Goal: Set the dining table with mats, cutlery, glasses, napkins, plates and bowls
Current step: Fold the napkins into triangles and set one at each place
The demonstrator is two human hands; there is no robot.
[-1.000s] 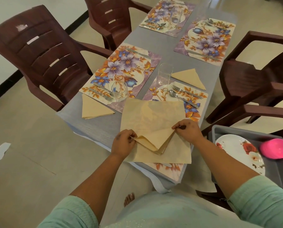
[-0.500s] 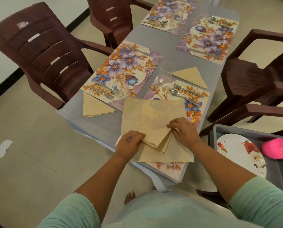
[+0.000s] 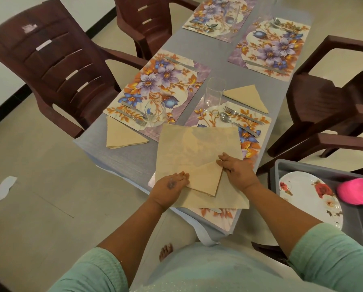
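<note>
Our left hand (image 3: 170, 187) lies with straight fingers (image 3: 183, 177) pressing the left corner of the folded napkin (image 3: 206, 178). Our right hand (image 3: 237, 170) presses its right corner, fingers flat and grasping nothing. The folded napkin sits between our fingers on an unfolded napkin sheet (image 3: 197, 144), spread over the nearest mat (image 3: 248, 131) on the bench (image 3: 121, 159). Just beyond our right fingers lie a fork (image 3: 239, 114) and spoon (image 3: 233, 123); a glass (image 3: 214, 91) stands further off.
</note>
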